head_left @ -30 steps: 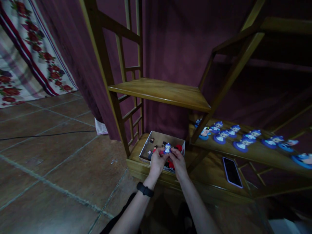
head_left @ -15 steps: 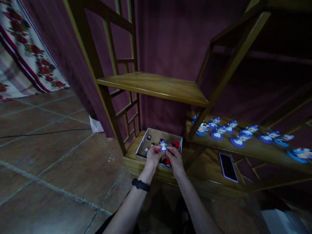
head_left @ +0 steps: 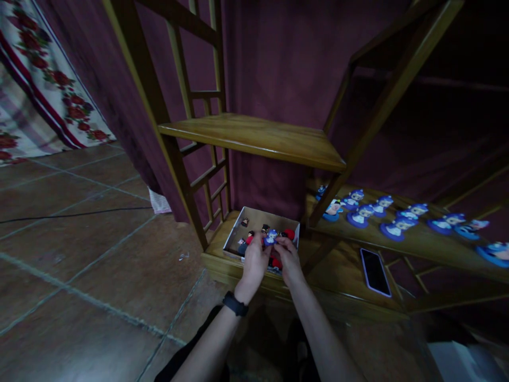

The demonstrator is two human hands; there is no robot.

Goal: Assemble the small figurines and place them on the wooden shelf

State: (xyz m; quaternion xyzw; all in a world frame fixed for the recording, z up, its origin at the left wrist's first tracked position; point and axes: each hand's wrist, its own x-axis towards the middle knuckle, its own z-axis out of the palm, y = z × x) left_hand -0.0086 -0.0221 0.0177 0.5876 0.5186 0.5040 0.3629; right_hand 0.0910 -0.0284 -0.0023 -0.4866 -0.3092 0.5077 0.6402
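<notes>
A small blue-and-white figurine (head_left: 271, 236) is held between my two hands, above a shallow cardboard box (head_left: 234, 231). My left hand (head_left: 255, 258), with a black band at the wrist, grips it from the left. From the other side, the fingers of my right hand (head_left: 289, 258) pinch its lower right edge. Inside the box lie several red-and-black figurines (head_left: 289, 234), partly covered by my hands. One small dark figurine (head_left: 245, 222) sits apart in the box's back left corner.
Several blue-based figurines (head_left: 360, 215) stand on the raised shelf (head_left: 342, 229) to the right. A phone (head_left: 375, 272) lies on the lower board. Above the box juts a wooden shelf (head_left: 254, 135). A dark cable (head_left: 79, 214) crosses the tiled floor at left.
The blue figurine has turned and tilted between my fingers. My left hand has rolled over so that more of its back shows. The view has shifted slightly.
</notes>
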